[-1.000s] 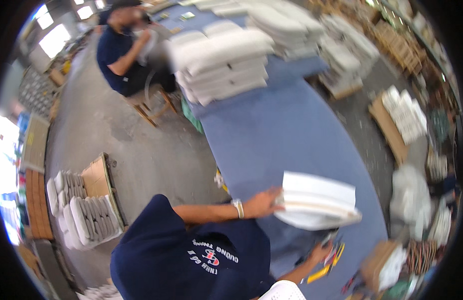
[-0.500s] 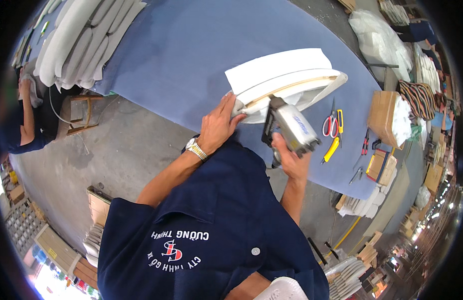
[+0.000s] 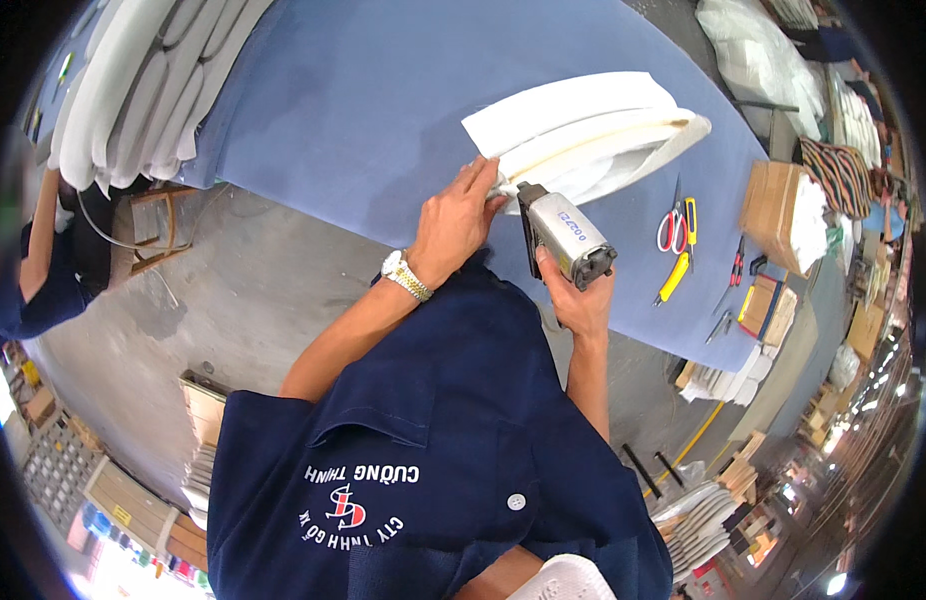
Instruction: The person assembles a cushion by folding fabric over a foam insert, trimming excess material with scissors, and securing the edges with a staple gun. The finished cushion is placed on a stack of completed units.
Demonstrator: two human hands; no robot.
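A curved padded panel (image 3: 583, 140) with a wooden edge strip and white fabric over it lies on the blue table. My left hand (image 3: 455, 222) grips the fabric at the panel's near left end, fingers pressed together on it. My right hand (image 3: 580, 292) is closed around the handle of a silver and black staple gun (image 3: 566, 232). The gun's nose is close to the panel's near edge, just right of my left fingers; whether it touches I cannot tell.
Right of the panel lie red-handled scissors (image 3: 672, 232), a yellow utility knife (image 3: 672, 278) and pliers (image 3: 721, 326). A cardboard box (image 3: 768, 212) sits at the table's right edge. Padded grey pieces (image 3: 148, 90) are stacked far left, near a co-worker's arm (image 3: 41, 240).
The staple gun has swung left and now sits nearer my left hand, at the panel's end. My view has shifted slightly. The left hand keeps its hold on the fabric.
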